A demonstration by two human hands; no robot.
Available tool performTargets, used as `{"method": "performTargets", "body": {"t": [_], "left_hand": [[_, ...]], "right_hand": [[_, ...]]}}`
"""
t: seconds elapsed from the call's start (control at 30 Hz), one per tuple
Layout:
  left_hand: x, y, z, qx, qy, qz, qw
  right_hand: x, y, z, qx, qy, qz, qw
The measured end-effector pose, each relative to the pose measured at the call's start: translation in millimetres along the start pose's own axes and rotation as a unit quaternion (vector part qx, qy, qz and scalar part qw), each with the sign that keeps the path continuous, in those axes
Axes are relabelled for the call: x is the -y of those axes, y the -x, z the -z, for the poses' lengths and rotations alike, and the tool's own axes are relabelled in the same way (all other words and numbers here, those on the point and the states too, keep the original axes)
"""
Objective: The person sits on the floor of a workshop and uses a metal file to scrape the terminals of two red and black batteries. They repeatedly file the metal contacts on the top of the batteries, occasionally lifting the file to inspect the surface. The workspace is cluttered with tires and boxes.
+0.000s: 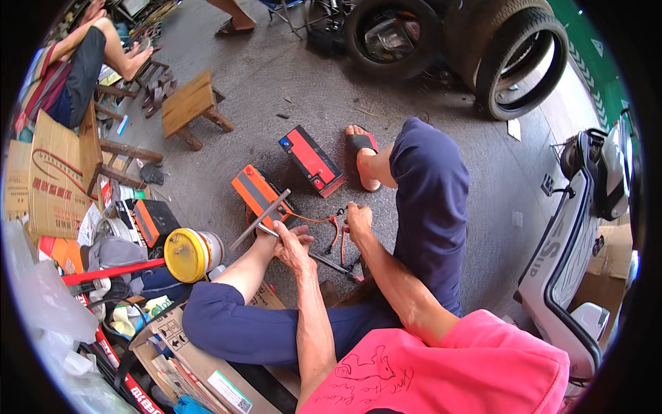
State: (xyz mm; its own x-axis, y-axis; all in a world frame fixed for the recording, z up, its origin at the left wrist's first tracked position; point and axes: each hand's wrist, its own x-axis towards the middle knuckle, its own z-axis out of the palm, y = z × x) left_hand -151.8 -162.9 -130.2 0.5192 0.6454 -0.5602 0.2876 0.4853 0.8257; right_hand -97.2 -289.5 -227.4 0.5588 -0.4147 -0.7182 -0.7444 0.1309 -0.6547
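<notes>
My left hand (294,250) is closed around the shaft of a metal T-shaped tool (276,208). Its crossbar slants over the near end of an orange-and-black battery (255,191), and the shaft runs toward lower right. My right hand (359,219) is pinched closed beside a small dark piece; what lies inside the fingers is hidden. From the orange battery an orange wire (308,219) leads to red-handled clips or pliers (335,230) hanging between my hands; I cannot tell which. Just beyond stands a red-topped black battery (310,160), apart from both hands.
A wooden stool (189,105) stands at far left, near a seated person's legs. Tyres (520,62) lean at the far right; a scooter (562,255) stands at right. Close on my left are a yellow-lidded bucket (185,255), another battery (157,219) and an open cardboard box (200,369).
</notes>
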Motion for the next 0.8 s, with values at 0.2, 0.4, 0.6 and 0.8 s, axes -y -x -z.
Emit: {"method": "performTargets", "body": {"t": [0.2, 0.4, 0.6, 0.8], "left_hand": [[6, -3, 1, 0.045, -0.004, -0.009, 0.999], [19, -9, -7, 0.094, -0.064, 0.04, 0.993], [28, -7, -16, 0.129, -0.063, 0.027, 0.989], [24, -7, -16, 0.113, -0.035, 0.089, 0.989]], "right_hand": [[26, -15, 1, 0.188, -0.131, -0.097, 0.969], [51, 2, 5, 0.247, -0.121, 0.046, 0.96], [67, 19, 8, 0.306, 0.006, 0.194, 0.932], [72, 38, -3, 0.353, 0.096, 0.287, 0.885]]}}
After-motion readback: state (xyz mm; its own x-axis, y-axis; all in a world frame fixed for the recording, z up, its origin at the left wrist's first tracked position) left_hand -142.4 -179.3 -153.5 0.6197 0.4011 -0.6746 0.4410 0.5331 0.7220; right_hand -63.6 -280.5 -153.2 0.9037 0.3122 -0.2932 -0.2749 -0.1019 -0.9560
